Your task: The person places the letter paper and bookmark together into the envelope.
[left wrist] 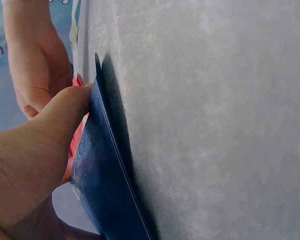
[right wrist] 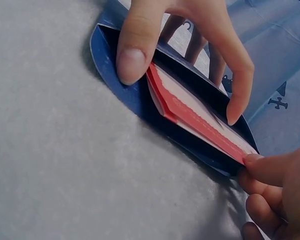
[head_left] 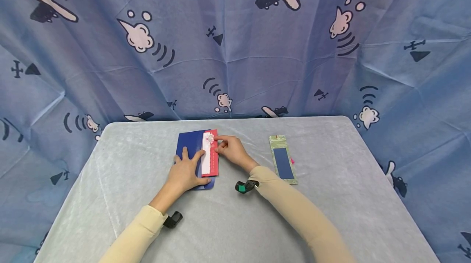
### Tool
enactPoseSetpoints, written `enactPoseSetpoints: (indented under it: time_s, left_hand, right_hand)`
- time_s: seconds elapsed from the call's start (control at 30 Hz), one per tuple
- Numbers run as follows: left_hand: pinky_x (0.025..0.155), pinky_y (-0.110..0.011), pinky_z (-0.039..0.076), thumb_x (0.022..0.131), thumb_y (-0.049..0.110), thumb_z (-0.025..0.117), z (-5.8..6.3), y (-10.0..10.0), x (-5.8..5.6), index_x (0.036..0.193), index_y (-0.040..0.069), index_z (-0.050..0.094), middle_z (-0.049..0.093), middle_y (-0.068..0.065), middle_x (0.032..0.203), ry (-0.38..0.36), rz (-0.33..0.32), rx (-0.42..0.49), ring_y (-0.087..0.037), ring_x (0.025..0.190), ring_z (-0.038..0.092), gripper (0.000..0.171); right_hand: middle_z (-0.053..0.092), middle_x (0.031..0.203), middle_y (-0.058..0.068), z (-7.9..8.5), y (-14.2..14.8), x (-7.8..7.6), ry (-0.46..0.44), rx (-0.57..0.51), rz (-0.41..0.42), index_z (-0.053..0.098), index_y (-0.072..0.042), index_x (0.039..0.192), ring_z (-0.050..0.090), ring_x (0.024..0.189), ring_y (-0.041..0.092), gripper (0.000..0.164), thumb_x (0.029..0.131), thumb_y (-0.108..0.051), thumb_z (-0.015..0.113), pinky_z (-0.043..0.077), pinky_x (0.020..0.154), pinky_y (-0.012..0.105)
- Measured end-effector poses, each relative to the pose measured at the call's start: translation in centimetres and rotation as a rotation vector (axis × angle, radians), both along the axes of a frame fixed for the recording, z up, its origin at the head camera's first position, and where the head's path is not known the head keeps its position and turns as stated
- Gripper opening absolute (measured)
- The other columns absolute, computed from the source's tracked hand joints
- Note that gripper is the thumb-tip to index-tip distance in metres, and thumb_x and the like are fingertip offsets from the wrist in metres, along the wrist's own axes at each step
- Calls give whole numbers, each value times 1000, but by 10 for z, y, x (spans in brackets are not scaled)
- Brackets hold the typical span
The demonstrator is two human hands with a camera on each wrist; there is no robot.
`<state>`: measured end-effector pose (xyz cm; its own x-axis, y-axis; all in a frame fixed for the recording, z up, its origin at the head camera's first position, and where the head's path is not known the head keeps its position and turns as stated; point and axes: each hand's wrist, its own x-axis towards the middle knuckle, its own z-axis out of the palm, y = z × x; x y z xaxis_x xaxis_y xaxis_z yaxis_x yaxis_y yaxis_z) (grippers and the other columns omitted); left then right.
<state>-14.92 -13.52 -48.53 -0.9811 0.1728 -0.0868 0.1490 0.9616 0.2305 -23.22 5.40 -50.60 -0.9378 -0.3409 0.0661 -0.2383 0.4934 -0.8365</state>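
A dark blue paper envelope [head_left: 189,139] lies on the table, its mouth held apart in the right wrist view. Partway inside it sits a folded red and white card [head_left: 210,158] with a flower decoration near its upper end. My left hand [head_left: 184,173] rests on the envelope with fingers spread, the thumb pressing the near end of the mouth. With thumb and fingertips, my right hand [head_left: 233,150] pinches the outer edge of the card near its far end. In the left wrist view the envelope [left wrist: 102,170] bulges slightly off the table beside the left thumb.
To the right lies a green patterned card [head_left: 282,158] with a dark blue panel and a small pink bit at its side. Grey cloth covers the table [head_left: 360,205]. Behind it hangs a blue curtain [head_left: 239,50] printed with planes.
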Motion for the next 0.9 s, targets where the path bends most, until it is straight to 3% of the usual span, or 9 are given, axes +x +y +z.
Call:
enactPoseSetpoints:
  time_s: [0.9]
  left_hand:
    - [76,-63,56,67,63,82,-1,0,0,149,25,41,31,-42,150,13,-2,-6,-68,121,46,99]
  right_hand:
    - [71,77,8,-2,-13,0,62,80,-2,67,-3,126,50,61,3,41,86,-8,75,40,59,16]
